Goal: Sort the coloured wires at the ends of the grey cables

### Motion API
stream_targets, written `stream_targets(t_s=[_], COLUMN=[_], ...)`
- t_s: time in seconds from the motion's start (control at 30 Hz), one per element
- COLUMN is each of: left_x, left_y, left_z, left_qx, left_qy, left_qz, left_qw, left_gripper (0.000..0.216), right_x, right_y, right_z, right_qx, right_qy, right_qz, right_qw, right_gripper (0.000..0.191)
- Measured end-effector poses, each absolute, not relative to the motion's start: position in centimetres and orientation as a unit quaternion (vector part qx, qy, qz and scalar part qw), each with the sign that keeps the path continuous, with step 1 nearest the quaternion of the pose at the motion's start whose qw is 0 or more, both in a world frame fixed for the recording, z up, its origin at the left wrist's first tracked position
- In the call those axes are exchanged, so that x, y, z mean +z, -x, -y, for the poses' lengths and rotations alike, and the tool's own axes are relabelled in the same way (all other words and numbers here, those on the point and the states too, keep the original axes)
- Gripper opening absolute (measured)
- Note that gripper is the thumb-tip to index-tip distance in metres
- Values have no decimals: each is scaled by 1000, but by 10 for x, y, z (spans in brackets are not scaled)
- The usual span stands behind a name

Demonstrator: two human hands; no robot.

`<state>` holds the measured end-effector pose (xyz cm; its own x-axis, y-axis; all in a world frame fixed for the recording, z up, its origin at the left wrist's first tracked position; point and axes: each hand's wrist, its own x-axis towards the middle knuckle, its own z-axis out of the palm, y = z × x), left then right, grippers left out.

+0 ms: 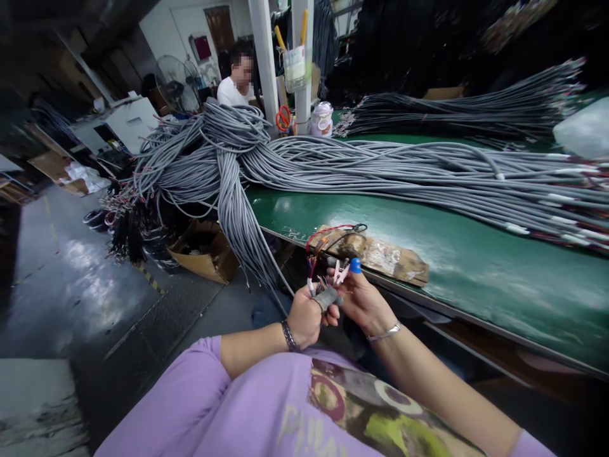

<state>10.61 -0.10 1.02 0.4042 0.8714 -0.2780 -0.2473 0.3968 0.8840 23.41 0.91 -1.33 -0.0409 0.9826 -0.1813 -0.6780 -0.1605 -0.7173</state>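
Observation:
My left hand (pixel 305 317) is closed around the end of a grey cable (pixel 285 284), with thin coloured wires (pixel 323 281) fanning out above the fist. Its thumb is wrapped in a grey cover (pixel 326 298). My right hand (pixel 364 303) is close beside it, fingers bent around a small pink clip (pixel 340 273); a blue fingertip cover (pixel 355 265) is on one digit. Red and dark leads (pixel 311 244) run from a wooden board (pixel 404 263) at the table edge down towards my hands. The fingers partly hide the wire tips.
Long bundles of grey cable (pixel 380 168) lie along the green table (pixel 295 212), and one hangs over its edge. Black cables (pixel 457 117) lie farther back. A cardboard box (pixel 204 254) stands on the floor. Another person (pixel 233 89) is behind a white post (pixel 263 57).

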Motion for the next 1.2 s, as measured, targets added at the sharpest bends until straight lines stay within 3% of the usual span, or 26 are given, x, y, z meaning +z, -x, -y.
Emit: stream_targets(t_s=[0.3, 0.63, 0.93, 1.2], left_x=[8, 7, 1, -1], left_y=[-106, -96, -92, -85], left_z=[3, 4, 3, 4], left_qx=[375, 405, 371, 366], left_qy=[-394, -424, -445, -425], left_qz=[-406, -399, -426, -406], left_qw=[734, 705, 695, 721], left_gripper=[39, 39, 42, 46], right_x=[-17, -16, -13, -14], right_y=[-231, -235, -231, -230], right_z=[-12, 15, 37, 36], right_qx=[682, 698, 548, 570], right_qy=[333, 336, 464, 451], right_qz=[172, 233, 358, 335], right_qw=[627, 588, 597, 600], right_gripper=[42, 54, 31, 33])
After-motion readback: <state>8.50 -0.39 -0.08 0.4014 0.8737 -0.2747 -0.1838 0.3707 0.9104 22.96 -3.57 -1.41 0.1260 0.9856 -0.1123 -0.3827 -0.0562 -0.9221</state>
